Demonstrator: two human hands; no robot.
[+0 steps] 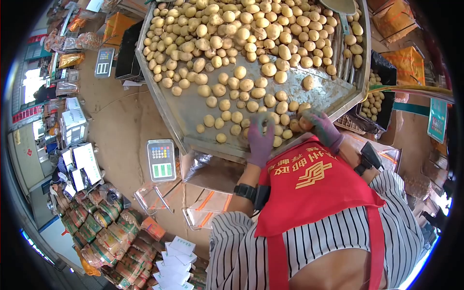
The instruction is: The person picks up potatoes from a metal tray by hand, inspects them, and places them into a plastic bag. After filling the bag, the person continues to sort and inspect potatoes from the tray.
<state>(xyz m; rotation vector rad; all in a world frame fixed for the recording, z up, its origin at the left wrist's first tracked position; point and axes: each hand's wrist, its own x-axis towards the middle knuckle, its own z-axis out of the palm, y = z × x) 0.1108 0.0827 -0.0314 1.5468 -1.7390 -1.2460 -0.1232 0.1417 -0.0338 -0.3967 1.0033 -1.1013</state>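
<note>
Potatoes (285,119) between left grip (261,137) and right grip (326,129)

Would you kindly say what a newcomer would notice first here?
Potatoes heaped across the metal tray at the top would likely draw the eye first. Next comes the red apron at lower centre, then the gloved left hand and right hand at the tray's near edge.

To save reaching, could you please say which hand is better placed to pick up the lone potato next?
Probably the right hand: it is nearer the lone potato, while the left hand is farther left, with other potatoes between.
</note>
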